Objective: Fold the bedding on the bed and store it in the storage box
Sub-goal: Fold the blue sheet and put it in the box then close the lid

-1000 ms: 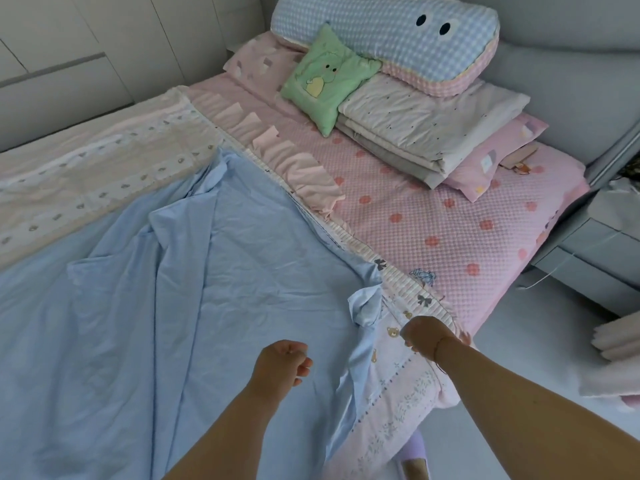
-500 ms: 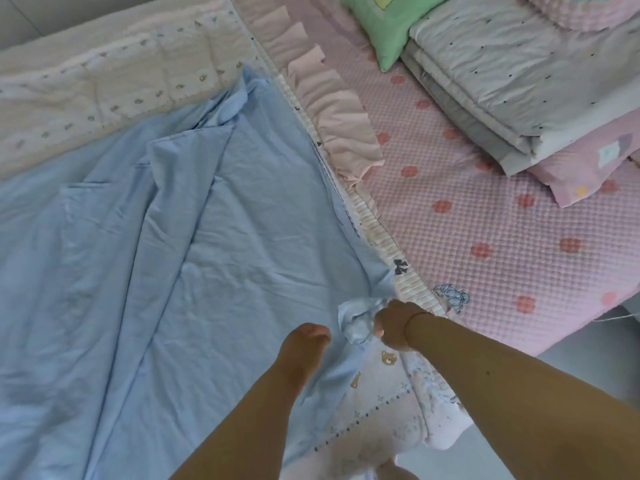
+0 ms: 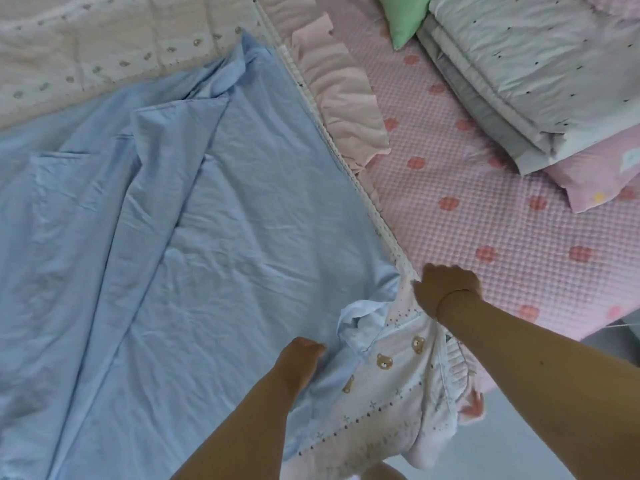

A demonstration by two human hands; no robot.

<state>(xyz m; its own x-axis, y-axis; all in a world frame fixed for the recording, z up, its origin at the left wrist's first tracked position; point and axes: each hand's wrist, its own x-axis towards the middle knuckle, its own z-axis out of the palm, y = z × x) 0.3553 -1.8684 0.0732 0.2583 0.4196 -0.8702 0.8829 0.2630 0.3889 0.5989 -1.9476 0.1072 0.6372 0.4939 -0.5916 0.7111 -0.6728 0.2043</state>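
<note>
A wide blue sheet point(image 3: 207, 244) covers the left and middle of the bed, lying rumpled with long creases that run from the near left toward the far right; its long right edge follows the same diagonal, along a striped trim. It lies on top of a cream quilt point(image 3: 86, 46) printed with small figures, which shows at the far left and again at the near corner, where bear prints face up. The left hand point(image 3: 304, 351) reaches in from the bottom centre, curled, with its knuckles resting on the blue sheet just inside its near right corner; whether it actually pinches cloth cannot be told from this view. Just to its right, the corner of the blue sheet is bunched and turned over. The right hand point(image 3: 446, 289), with a thin band at the wrist, is clenched around the edge where the blue sheet and the quilt's trim meet, a little farther up the bed than the left. Both hands are at the same near right corner, the right hand nearer the edge, so nearly all the sheet stretches away to the left and far side. To the right lies a pink dotted mattress cover point(image 3: 485, 220), with a folded white quilt point(image 3: 536, 81) stacked on a pink pillow point(image 3: 595, 174) at the far right. No storage box is visible.
</note>
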